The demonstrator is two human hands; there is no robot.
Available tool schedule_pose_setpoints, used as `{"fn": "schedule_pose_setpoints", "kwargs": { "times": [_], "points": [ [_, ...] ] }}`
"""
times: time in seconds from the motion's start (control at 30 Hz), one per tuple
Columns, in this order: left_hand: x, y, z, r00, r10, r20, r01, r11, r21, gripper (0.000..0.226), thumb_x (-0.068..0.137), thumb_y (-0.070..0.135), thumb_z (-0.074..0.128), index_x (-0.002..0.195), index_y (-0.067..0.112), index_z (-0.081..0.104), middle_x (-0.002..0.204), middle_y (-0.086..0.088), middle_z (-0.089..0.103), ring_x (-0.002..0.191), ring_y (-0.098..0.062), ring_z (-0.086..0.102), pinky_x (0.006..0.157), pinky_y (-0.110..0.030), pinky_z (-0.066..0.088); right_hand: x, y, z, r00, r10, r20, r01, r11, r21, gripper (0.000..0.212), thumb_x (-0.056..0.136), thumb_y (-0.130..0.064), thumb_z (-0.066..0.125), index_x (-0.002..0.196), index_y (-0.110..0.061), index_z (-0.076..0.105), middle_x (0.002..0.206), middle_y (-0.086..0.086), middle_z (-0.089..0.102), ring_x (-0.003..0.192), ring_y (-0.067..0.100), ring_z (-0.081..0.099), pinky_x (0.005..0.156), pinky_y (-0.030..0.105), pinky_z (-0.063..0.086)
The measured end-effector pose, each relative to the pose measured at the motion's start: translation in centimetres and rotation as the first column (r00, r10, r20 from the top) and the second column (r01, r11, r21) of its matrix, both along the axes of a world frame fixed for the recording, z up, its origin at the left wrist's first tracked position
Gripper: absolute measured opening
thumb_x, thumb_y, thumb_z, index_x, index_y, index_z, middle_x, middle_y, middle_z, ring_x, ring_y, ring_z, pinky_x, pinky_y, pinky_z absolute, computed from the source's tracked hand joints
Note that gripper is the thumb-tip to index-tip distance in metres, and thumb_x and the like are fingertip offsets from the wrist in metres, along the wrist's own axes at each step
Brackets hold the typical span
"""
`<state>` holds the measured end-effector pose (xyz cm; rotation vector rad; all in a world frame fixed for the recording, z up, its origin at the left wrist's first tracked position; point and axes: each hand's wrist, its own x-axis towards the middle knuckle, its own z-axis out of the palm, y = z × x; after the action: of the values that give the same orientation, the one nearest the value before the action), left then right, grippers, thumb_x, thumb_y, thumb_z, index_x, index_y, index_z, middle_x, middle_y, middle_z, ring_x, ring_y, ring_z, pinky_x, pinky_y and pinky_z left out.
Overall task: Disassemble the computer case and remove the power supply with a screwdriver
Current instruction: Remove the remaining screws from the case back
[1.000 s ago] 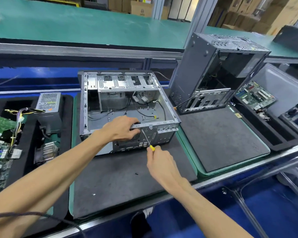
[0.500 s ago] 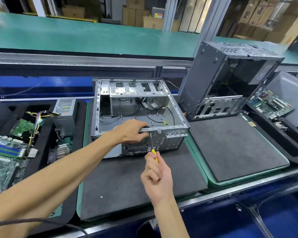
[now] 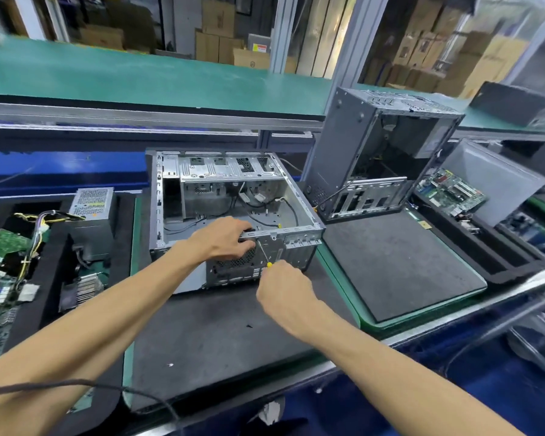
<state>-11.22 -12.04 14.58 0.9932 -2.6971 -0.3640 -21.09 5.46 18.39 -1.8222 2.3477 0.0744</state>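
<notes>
Grey sheet steel fills the middle of the head view: the case (image 3: 233,212) lies on its side on a dark mat on the bench (image 3: 202,335), open top up, its rear panel facing us. Our left hand (image 3: 224,240) curls over the near top rail, fingers hooked inside, clamped on the case. Our right hand (image 3: 283,287) pinches the screwdriver (image 3: 264,253), whose thin shaft slants up and away to the left, tip at the rear panel just below the rail and just right of our left fingers. So the work lies straight ahead, both hands at it, the right one driving. A power supply (image 3: 92,215) stands well left in a foam tray. We can read no writing on the case; a far yellow-and-red label is blurred.
</notes>
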Motion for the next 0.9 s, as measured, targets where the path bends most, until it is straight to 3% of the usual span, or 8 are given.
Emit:
{"fn": "schedule_pose_setpoints", "kwargs": {
  "times": [0.2,0.3,0.4,0.47,0.6,0.67,0.77,0.9],
  "points": [
    [0.0,0.9,0.8,1.0,0.021,0.012,-0.021,1.0,0.017,0.035,0.093,0.036,0.059,0.118,0.012,0.064,0.091,-0.009,0.073,0.079,-0.028,0.063,0.073,-0.034,0.047,1.2,-0.1,0.5,0.999,0.01,-0.04,-0.012,0.999,-0.046,0.033,0.1,-0.011,0.046,0.13,-0.006,0.059,0.131,0.015,0.057,0.122,0.03,0.057,0.089,0.034,0.047],
    [0.3,1.3,0.9,0.999,0.024,0.048,-0.026,0.999,0.029,0.04,0.095,0.041,0.055,0.126,0.016,0.06,0.088,-0.006,0.07,0.079,-0.026,0.062,0.074,-0.034,0.048,-0.5,1.2,-0.3,0.914,-0.09,0.396,0.085,0.996,0.031,0.027,0.104,-0.012,0.035,0.114,-0.007,0.059,0.098,0.017,0.065,0.089,0.031,0.065,0.072,0.039,0.052],
    [0.5,1.7,1.3,0.982,0.071,0.178,-0.076,0.997,0.024,0.047,0.096,0.048,0.051,0.135,0.021,0.052,0.1,-0.005,0.07,0.093,-0.027,0.064,0.081,-0.037,0.051,-2.0,3.9,-2.1,0.137,-0.323,0.936,0.318,0.91,0.267,0.028,0.106,-0.035,0.035,0.093,-0.016,0.05,0.061,-0.004,0.043,0.049,0.015,0.039,0.04,0.025,0.029],
    [0.7,3.1,1.7,0.988,0.108,0.11,-0.108,0.994,-0.014,0.054,0.096,0.046,0.054,0.142,0.019,0.046,0.13,-0.005,0.064,0.119,-0.025,0.058,0.098,-0.04,0.047,-2.9,5.0,-3.3,-0.05,-0.281,0.958,0.353,0.893,0.28,0.03,0.106,-0.034,0.04,0.09,-0.014,0.056,0.061,-0.004,0.047,0.049,0.012,0.043,0.042,0.025,0.034],
    [0.3,9.9,1.0,0.794,0.287,-0.536,-0.292,0.953,0.078,0.031,0.093,0.051,0.053,0.111,0.027,0.058,0.103,0.007,0.066,0.095,-0.011,0.057,0.085,-0.028,0.044,-4.1,4.5,-3.4,0.142,-0.105,0.984,0.456,0.889,0.029,0.036,0.105,-0.041,0.047,0.089,-0.027,0.077,0.06,-0.007,0.05,0.056,0.008,0.05,0.056,0.023,0.047],
    [-0.9,13.1,0.7,0.745,0.443,-0.498,-0.166,0.847,0.505,0.026,0.094,0.059,0.045,0.101,0.037,0.054,0.093,0.006,0.068,0.083,-0.006,0.062,0.071,-0.028,0.051,-4.5,3.0,-3.0,0.319,0.023,0.948,0.439,0.882,-0.169,0.035,0.104,-0.042,0.05,0.088,-0.027,0.077,0.059,-0.008,0.05,0.057,0.006,0.046,0.054,0.019,0.043],
    [-2.7,15.6,0.3,0.637,0.684,-0.357,0.126,0.364,0.923,0.023,0.1,0.054,0.045,0.117,0.04,0.05,0.107,-0.012,0.068,0.08,-0.024,0.069,0.051,-0.035,0.055,-5.0,1.0,-2.9,0.586,0.175,0.791,0.23,0.9,-0.369,0.025,0.103,-0.031,0.054,0.086,-0.023,0.071,0.075,-0.004,0.062,0.067,0.009,0.053,0.061,0.017,0.04],
    [-2.8,16.8,-0.5,0.595,0.743,-0.305,0.033,0.356,0.934,0.032,0.091,0.059,0.035,0.11,0.037,0.049,0.071,-0.005,0.06,0.05,-0.019,0.054,0.043,-0.027,0.042,-6.7,-0.5,-3.0,0.819,0.49,0.299,-0.447,0.871,-0.202,0.03,0.107,-0.022,0.035,0.108,-0.01,0.062,0.103,0.006,0.052,0.094,0.023,0.053,0.084,0.029,0.042]
  ]
}}
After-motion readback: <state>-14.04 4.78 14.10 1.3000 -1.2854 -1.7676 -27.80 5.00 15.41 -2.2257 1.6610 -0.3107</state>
